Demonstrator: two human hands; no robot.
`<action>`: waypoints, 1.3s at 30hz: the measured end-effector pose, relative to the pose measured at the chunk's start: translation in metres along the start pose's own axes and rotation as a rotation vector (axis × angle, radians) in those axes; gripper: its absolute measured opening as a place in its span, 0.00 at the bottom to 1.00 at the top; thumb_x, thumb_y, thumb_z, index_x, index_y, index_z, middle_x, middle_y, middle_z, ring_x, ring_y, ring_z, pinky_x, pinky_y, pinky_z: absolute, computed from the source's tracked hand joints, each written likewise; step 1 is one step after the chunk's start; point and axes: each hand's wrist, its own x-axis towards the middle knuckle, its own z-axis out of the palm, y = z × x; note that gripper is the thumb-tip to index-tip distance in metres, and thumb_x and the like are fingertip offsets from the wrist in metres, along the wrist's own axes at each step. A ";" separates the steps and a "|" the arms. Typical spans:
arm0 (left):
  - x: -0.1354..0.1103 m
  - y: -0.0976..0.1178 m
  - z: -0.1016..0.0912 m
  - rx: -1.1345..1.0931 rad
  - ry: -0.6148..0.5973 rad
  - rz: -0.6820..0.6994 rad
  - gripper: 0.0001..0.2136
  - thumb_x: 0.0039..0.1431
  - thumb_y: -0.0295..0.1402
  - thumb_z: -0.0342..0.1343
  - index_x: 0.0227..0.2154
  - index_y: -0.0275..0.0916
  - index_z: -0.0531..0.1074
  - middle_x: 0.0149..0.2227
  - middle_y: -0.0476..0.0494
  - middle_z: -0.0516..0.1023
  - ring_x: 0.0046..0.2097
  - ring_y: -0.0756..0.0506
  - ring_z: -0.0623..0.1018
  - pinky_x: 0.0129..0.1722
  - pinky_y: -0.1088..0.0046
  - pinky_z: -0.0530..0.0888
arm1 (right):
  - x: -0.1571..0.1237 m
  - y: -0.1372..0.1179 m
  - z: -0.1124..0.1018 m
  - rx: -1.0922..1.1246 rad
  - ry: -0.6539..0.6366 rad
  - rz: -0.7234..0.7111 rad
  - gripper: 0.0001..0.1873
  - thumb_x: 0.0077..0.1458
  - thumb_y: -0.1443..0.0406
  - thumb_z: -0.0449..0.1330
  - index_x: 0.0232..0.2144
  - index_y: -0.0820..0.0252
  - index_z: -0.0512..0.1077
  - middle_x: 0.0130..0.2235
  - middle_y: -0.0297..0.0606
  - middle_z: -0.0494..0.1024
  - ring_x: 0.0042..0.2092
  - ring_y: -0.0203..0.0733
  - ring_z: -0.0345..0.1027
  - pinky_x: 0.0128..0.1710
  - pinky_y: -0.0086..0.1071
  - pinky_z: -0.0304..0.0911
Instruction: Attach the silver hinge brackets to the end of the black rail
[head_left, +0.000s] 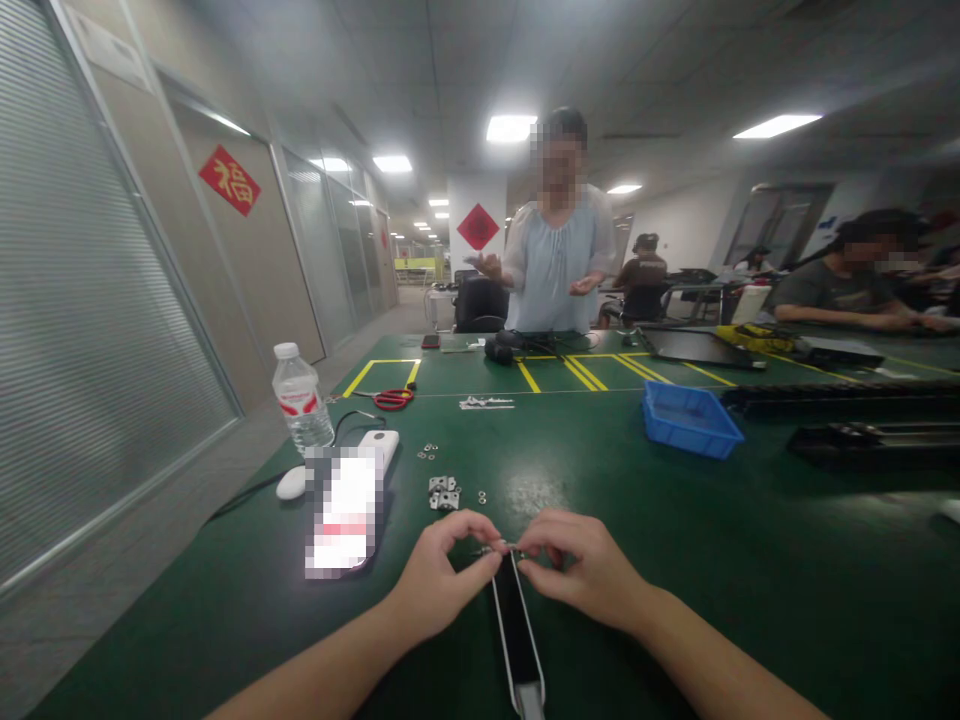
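The long black bar (519,625) lies on the green tabletop (825,570) between the person's two forearms, its pale edging visible on both sides. Its far end is directly at the fingertips of both hands.

The left hand (452,572) is narrow: thumb and forefinger are brought together on a small metal part (511,546) at the far end of the bar. The right hand (583,568) is positioned opposite, thumb and forefinger narrowly spaced beside the same part; whether it grips or only touches cannot be told.

Left of the left hand, a phone (341,515) with a lit screen leans against a white device (385,446). Just beyond the left hand is a cluster of metal brackets (444,492), with small rings (482,497) to its right. A second group of rings (427,453) lies farther out.

Farther left of the left hand stands an upright water bottle (301,402). Red-handled scissors (394,399) lie beyond the phone. Slender metal pieces (487,404) lie well ahead of both hands.

Ahead and to the right of the right hand is a blue tray (690,422). At the far edge, a person (559,265) in a light blue top stands facing the tabletop.
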 end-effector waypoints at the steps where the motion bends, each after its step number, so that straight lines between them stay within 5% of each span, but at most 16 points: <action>1: 0.000 -0.001 -0.001 0.069 0.017 0.008 0.04 0.54 0.31 0.55 0.32 0.37 0.72 0.33 0.45 0.78 0.38 0.45 0.75 0.42 0.66 0.70 | 0.000 0.003 -0.002 -0.019 -0.012 0.021 0.04 0.51 0.68 0.59 0.30 0.60 0.74 0.27 0.34 0.72 0.24 0.31 0.59 0.24 0.25 0.55; 6: 0.002 -0.006 -0.009 0.376 0.032 0.072 0.06 0.52 0.28 0.54 0.34 0.40 0.71 0.38 0.45 0.77 0.45 0.41 0.73 0.48 0.58 0.64 | -0.002 0.020 -0.012 -0.100 -0.080 0.130 0.03 0.51 0.68 0.59 0.29 0.61 0.74 0.27 0.33 0.72 0.24 0.31 0.59 0.25 0.25 0.54; 14: 0.002 -0.003 -0.017 0.542 -0.062 0.039 0.09 0.49 0.29 0.53 0.35 0.41 0.71 0.38 0.45 0.77 0.43 0.41 0.73 0.47 0.60 0.62 | -0.003 0.030 -0.019 -0.111 -0.226 0.239 0.02 0.50 0.67 0.61 0.28 0.60 0.75 0.26 0.33 0.72 0.27 0.33 0.63 0.27 0.25 0.58; 39: 0.003 -0.006 -0.012 0.530 -0.147 0.081 0.07 0.56 0.30 0.52 0.33 0.43 0.74 0.31 0.50 0.78 0.38 0.45 0.74 0.46 0.62 0.58 | -0.004 0.030 -0.002 -0.032 -0.180 0.274 0.04 0.52 0.66 0.60 0.30 0.60 0.76 0.26 0.33 0.73 0.26 0.33 0.64 0.27 0.26 0.59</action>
